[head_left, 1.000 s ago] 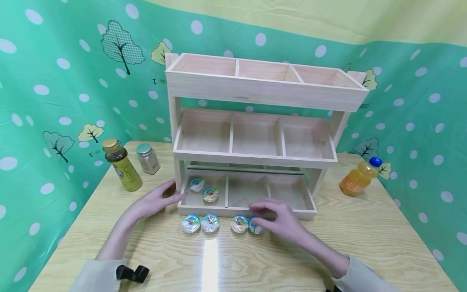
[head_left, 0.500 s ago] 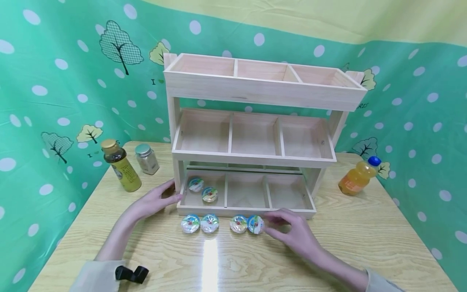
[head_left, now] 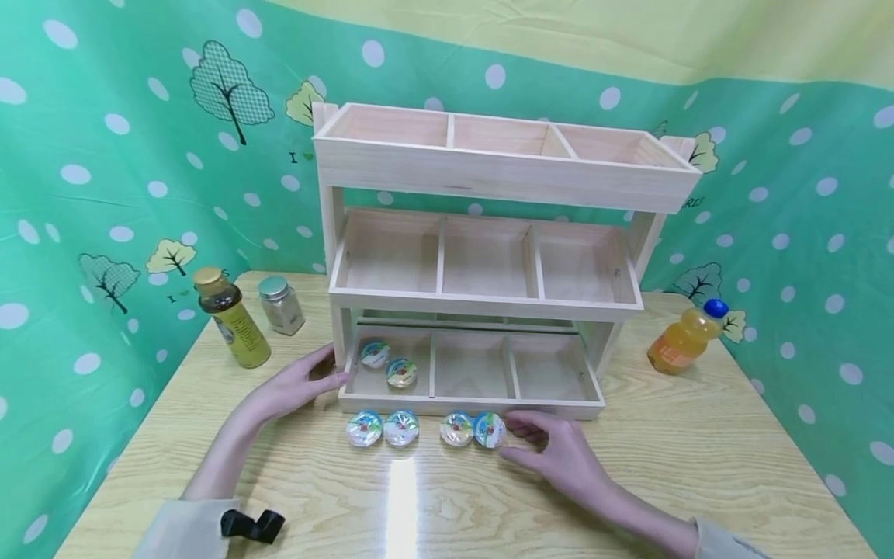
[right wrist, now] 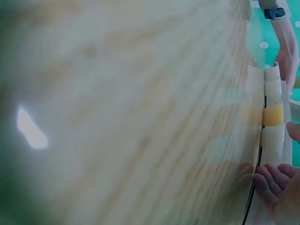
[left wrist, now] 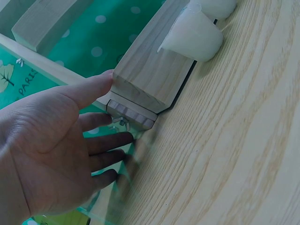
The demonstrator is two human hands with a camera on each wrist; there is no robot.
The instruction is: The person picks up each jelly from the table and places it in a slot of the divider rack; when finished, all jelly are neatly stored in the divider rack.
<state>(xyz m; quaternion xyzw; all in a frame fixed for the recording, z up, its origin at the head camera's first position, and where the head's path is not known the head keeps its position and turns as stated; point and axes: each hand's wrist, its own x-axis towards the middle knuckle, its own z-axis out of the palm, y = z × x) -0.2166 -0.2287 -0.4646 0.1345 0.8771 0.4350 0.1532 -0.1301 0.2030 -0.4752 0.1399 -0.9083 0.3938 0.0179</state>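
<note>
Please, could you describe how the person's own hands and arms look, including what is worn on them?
The left hand and right hand are bare, with no gloves. The left sleeve is pale grey, with a dark, bow-like piece at its cuff. The right sleeve is also pale; only its end shows.

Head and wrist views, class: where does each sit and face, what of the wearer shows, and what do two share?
Head: worn on the head, facing forward and down at the shelf; left grip and right grip show.
Left wrist: on that wrist, facing the shelf's lower corner and table; left grip shows.
Right wrist: on that wrist, facing along the table toward the left forearm; part of right grip shows.
Shared: both wrist views show cups.
</note>
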